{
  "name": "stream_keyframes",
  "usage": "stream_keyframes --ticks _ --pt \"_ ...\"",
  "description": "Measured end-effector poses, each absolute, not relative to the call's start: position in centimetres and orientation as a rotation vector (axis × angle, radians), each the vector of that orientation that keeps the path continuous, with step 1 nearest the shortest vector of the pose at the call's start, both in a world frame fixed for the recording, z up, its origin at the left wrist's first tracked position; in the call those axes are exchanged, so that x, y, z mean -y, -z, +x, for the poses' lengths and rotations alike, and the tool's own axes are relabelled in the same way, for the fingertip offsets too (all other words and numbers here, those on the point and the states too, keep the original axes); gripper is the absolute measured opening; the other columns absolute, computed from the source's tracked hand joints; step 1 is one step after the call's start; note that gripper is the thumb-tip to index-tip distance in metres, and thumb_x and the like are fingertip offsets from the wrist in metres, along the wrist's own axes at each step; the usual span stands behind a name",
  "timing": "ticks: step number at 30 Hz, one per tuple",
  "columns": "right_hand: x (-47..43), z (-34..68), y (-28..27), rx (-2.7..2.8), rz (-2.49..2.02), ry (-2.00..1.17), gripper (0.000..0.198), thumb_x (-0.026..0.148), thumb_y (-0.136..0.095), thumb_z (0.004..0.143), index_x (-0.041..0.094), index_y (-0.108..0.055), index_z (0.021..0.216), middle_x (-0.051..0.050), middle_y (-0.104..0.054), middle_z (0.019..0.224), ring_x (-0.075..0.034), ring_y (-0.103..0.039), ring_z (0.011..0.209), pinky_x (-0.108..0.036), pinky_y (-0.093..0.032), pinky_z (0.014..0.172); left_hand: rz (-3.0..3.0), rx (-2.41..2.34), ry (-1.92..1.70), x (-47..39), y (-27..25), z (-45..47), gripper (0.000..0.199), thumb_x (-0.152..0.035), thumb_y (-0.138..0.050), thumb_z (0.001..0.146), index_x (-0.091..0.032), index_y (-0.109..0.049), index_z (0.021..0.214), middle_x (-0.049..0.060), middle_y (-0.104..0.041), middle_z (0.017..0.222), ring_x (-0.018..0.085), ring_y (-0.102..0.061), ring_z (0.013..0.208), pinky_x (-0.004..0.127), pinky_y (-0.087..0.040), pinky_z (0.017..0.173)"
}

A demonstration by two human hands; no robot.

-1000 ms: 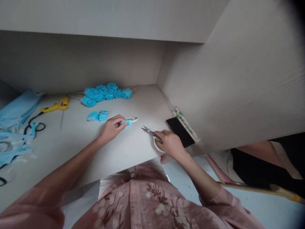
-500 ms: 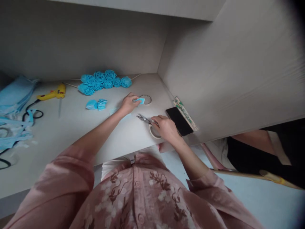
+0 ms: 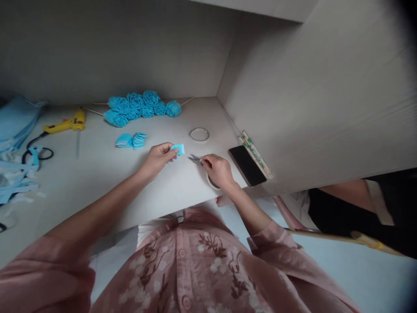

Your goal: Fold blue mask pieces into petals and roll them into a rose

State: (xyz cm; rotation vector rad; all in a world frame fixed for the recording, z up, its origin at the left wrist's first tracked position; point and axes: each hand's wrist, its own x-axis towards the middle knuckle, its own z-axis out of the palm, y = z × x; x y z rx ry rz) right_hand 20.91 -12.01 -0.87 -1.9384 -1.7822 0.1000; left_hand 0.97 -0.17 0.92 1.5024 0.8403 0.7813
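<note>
Between thumb and fingers, my left hand (image 3: 160,157) pinches a small blue fabric piece (image 3: 179,149) above the table. My right hand (image 3: 219,169) is closed on scissors (image 3: 195,159), whose slightly parted blades point left toward the piece without touching it. Part of a tape roll (image 3: 212,182) shows beneath my right hand. Behind both hands a thin metal ring (image 3: 199,134) lies flat. To the left sit two small stacks of blue pieces (image 3: 139,140). Further back is a cluster of blue fabric roses (image 3: 134,108) on thin sticks.
A yellow glue gun (image 3: 67,125) with a black cord lies at the left, near folded blue sheets (image 3: 16,119) and scraps (image 3: 22,178). A phone (image 3: 247,165) and green-marked strips (image 3: 256,154) border the right wall. Another person's arm (image 3: 348,194) shows beyond that wall.
My left hand has drawn back left and toward me with the blue piece, leaving the ring fully visible. My right hand has shifted slightly, still with the scissors.
</note>
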Motion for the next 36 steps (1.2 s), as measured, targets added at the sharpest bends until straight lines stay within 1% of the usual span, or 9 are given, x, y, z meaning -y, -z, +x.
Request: stream_keyframes --ticks 4,8,12,15,17,21,25,28,36 --pt "11.8 21.1 1.3 1.715 -1.928 -0.138 0.017 0.022 -0.051 0.094 0.019 -0.068 0.095 -0.005 -0.074 0.09 -0.016 -0.067 0.081 -0.025 -0.044 0.076 1.437 -0.817 -0.695 0.7 -1.4 0.4 0.031 -0.044 -0.073 0.07 -0.016 -0.06 0.067 -0.001 -0.057 0.059 0.009 -0.047 0.053 0.024 -0.035 0.052" --pt "11.7 21.8 1.8 1.53 -1.959 -0.28 0.02 0.03 -0.049 0.095 0.019 -0.065 0.099 -0.003 -0.073 0.079 -0.016 -0.066 0.071 -0.025 -0.045 0.07 1.361 -0.811 -0.6 0.8 -1.2 0.4 0.031 -0.044 -0.073 0.07 -0.016 -0.058 0.066 -0.001 -0.056 0.057 0.008 -0.046 0.049 0.022 -0.034 0.049" --pt "11.8 22.0 1.9 1.387 -1.823 -0.401 0.025 0.037 -0.046 0.096 0.019 -0.063 0.1 -0.002 -0.073 0.08 -0.014 -0.066 0.067 -0.025 -0.048 0.067 1.303 -0.836 -0.553 1.0 -0.5 0.4 0.032 -0.044 -0.073 0.069 -0.017 -0.055 0.066 -0.003 -0.055 0.056 0.007 -0.046 0.047 0.02 -0.034 0.047" --pt "11.9 20.9 1.1 1.428 -1.729 -0.254 0.026 0.039 -0.048 0.096 0.02 -0.066 0.096 -0.004 -0.072 0.084 -0.015 -0.065 0.07 -0.026 -0.049 0.067 1.283 -0.828 -0.526 1.2 -0.5 0.1 0.032 -0.043 -0.074 0.068 -0.017 -0.055 0.067 -0.002 -0.057 0.059 0.007 -0.048 0.048 0.019 -0.034 0.046" --pt "11.7 19.8 0.2 1.531 -1.626 -0.099 0.025 0.036 -0.049 0.097 0.021 -0.069 0.095 -0.005 -0.071 0.087 -0.015 -0.064 0.075 -0.028 -0.05 0.07 1.276 -0.798 -0.513 1.4 -0.7 -0.1 0.031 -0.042 -0.074 0.068 -0.017 -0.056 0.069 -0.001 -0.059 0.061 0.007 -0.05 0.049 0.019 -0.034 0.045" --pt "10.5 17.8 -1.1 1.717 -1.441 0.171 0.022 0.028 -0.051 0.096 0.023 -0.072 0.094 -0.006 -0.068 0.084 -0.017 -0.062 0.078 -0.032 -0.051 0.072 1.271 -0.734 -0.496 1.7 -1.2 -0.4 0.027 -0.04 -0.071 0.071 -0.017 -0.056 0.072 -0.002 -0.06 0.059 0.007 -0.048 0.047 0.019 -0.032 0.043" --pt "9.5 17.1 -1.1 1.787 -1.328 0.376 0.019 0.023 -0.053 0.095 0.023 -0.072 0.092 -0.005 -0.064 0.079 -0.016 -0.061 0.078 -0.03 -0.049 0.07 1.271 -0.701 -0.475 1.6 -1.1 -0.4 0.023 -0.037 -0.069 0.074 -0.017 -0.057 0.073 -0.002 -0.06 0.059 0.007 -0.049 0.047 0.019 -0.033 0.043" --pt "9.2 17.1 -0.6 1.814 -1.31 0.426 0.019 0.022 -0.053 0.095 0.024 -0.072 0.091 -0.004 -0.064 0.078 -0.016 -0.06 0.077 -0.029 -0.048 0.068 1.265 -0.7 -0.478 1.6 -1.0 -0.4 0.022 -0.035 -0.069 0.074 -0.017 -0.056 0.072 -0.001 -0.061 0.059 0.007 -0.05 0.047 0.019 -0.033 0.042" --pt "9.3 17.0 0.5 1.88 -1.398 0.344 0.021 0.024 -0.054 0.095 0.028 -0.074 0.095 -0.005 -0.064 0.08 -0.015 -0.06 0.078 -0.028 -0.048 0.07 1.275 -0.717 -0.479 1.8 -1.3 -0.2 0.02 -0.033 -0.067 0.073 -0.017 -0.056 0.07 -0.001 -0.06 0.057 0.007 -0.048 0.045 0.019 -0.032 0.041"
